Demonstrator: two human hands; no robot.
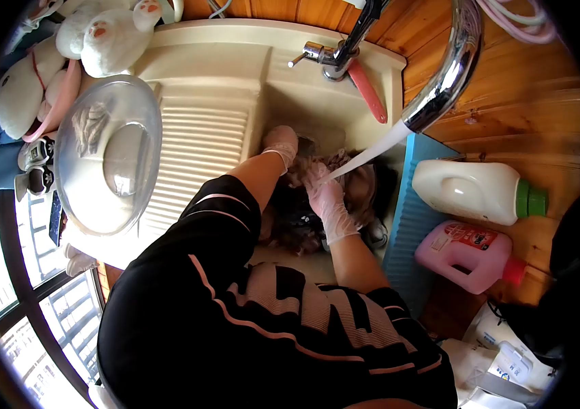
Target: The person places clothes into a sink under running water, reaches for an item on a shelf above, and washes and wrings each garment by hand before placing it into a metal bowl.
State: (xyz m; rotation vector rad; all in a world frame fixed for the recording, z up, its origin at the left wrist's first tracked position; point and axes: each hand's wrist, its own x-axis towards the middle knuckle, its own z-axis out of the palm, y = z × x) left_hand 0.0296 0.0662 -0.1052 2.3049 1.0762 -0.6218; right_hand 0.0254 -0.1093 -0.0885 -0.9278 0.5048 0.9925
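In a cream laundry sink [334,102] lies a heap of dark and brownish wet clothes [300,218]. Water streams from the chrome spout [433,102] onto my right hand [327,198], which wears a clear glove and has its fingers closed on a piece of wet cloth [296,178]. My left hand [281,143], also gloved, is bent downward near the drain at the sink's back left. Its fingers are hidden below the knuckles, so I cannot see what it touches.
A ribbed washboard slope [201,136] adjoins the basin, with a clear plastic tub [109,153] at its left. Plush toys [102,41] sit at the upper left. A blue washboard [405,204], a white detergent bottle [467,191] and a pink bottle [463,255] stand right.
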